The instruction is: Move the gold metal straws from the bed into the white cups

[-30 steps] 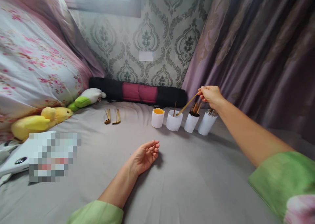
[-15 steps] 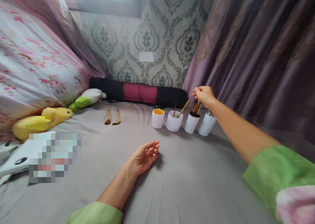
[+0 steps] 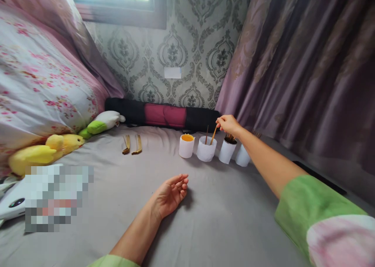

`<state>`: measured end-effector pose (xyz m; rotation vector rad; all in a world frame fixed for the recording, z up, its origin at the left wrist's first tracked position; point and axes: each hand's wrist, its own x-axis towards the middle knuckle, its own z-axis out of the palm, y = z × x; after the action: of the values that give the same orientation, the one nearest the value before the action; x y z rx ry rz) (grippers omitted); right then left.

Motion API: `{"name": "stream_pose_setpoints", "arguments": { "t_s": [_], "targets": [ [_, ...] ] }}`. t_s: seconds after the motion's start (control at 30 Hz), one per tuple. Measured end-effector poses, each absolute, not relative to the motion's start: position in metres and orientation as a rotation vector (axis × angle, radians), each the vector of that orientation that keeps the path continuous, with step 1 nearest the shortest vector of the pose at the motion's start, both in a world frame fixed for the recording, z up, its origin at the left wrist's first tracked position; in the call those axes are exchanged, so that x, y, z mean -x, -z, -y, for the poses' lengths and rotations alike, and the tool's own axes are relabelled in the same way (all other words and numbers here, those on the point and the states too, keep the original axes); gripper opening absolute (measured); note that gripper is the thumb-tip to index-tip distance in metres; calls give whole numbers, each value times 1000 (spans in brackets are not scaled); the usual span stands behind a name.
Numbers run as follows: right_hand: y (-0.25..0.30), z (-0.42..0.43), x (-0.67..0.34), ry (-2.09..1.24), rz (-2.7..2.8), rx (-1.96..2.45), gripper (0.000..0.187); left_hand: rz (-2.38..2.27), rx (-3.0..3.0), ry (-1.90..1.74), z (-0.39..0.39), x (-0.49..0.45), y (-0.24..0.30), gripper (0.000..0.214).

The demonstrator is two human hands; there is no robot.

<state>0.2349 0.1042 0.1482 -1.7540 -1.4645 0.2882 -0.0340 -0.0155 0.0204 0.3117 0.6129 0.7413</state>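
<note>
A: How far along are things?

B: The right hand [image 3: 229, 124] is pinching the light stick [image 3: 214, 135] by its upper end, and the lower end is reaching into the wide cup [image 3: 206, 154] just below that hand. The dark stick [image 3: 207, 132] is already standing in there, unheld. The light one isn't standing free yet, so I'm judging that part unfinished. More sticks are waiting in the dark-rimmed cup [image 3: 227, 153] under the right wrist.

A: And the left hand [image 3: 172, 194]?

B: It's resting palm up on the grey sheet [image 3: 222, 216], well apart from the other, fingers loosely curling around nothing.

A: How many of each are you counting?

B: Four white cups: those two, the yellow-topped cup [image 3: 186, 149] beyond the left fingertips, and the end cup [image 3: 242, 158], which is hiding partly behind the right forearm; I can't tell what it's holding. Two sticks are showing in the wide cup; the dark-rimmed cup's sticks are crowding too closely to count. Two bundles of bent sticks [image 3: 138, 145] are lying beyond the left hand, off to its left.
</note>
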Motion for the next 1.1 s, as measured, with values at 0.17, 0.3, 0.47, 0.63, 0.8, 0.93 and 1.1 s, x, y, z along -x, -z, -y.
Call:
{"name": "stream_pose_setpoints", "arguments": {
  "t_s": [0.17,0.3,0.47,0.63,0.8,0.93,1.1],
  "targets": [
    [-141,-109,-234,-335,1501,1761,17,-604,-308,-735,14,34,-18,16],
    [-138,-112,-232,-364,1524,1765,16,-598,-309,-736,15,34,-18,16],
    [-136,-113,-225,-397,1526,1783,15,-611,-294,-738,16,34,-21,17],
    [-129,-117,-220,-410,1495,1833,17,-621,-281,-735,16,34,-22,16],
    [-120,-124,-223,-367,1455,1870,18,-616,-297,-737,15,33,-20,16],
    [-123,-126,-224,-316,1457,1883,19,-625,-293,-744,15,33,-21,18],
    [-132,-125,-222,-271,1472,1887,18,-603,-297,-736,15,34,-20,19]
  ]
}}
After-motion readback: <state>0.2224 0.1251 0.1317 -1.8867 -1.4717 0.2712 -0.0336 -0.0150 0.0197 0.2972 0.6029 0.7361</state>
